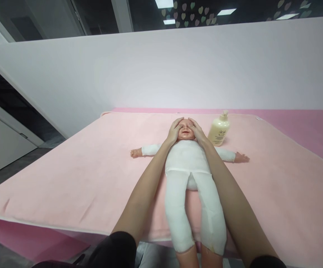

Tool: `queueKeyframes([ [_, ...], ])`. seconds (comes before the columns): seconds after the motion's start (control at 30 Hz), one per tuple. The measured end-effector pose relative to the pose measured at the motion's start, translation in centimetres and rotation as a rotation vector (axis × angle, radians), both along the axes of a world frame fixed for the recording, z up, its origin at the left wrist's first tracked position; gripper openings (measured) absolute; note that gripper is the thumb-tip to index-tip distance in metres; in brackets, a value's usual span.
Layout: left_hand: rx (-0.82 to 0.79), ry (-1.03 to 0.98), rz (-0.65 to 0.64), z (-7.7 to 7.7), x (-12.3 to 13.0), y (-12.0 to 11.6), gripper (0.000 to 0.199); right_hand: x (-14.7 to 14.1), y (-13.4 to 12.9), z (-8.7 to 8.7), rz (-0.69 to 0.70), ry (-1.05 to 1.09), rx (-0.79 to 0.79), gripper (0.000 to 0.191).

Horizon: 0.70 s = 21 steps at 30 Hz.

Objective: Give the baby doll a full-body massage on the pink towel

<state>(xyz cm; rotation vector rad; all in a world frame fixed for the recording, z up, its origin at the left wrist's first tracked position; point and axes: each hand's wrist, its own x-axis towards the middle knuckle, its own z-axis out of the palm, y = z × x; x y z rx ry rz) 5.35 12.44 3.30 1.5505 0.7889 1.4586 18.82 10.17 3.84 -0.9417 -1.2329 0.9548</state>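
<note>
A baby doll (188,158) with a white cloth body lies on its back on a pink towel (94,167), its arms spread and its legs toward me. My left hand (174,130) rests on the left side of the doll's head, fingers stretched over the forehead. On the right side of the head lies my right hand (197,131), its fingers also extended. Between the hands the doll's nose and mouth show; its eyes are mostly covered. Neither hand grips anything.
A pale yellow pump bottle (218,130) stands on the towel just right of the doll's head. Behind the pink table edge (303,123) rises a white wall (178,70). The doll's feet reach past the near edge.
</note>
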Motion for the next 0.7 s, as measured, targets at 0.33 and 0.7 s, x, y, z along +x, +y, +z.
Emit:
queueKeyframes([
  [0.33,-0.063,0.179,-0.129,0.2,-2.0,-3.5,0.100,3.1,-3.7,0.1,0.221,-0.063,-0.164,0.120],
  [0.7,-0.116,0.115,-0.093,0.4,-2.3,-3.0,0.091,3.0,-4.3,0.6,0.242,0.122,-0.180,0.105],
])
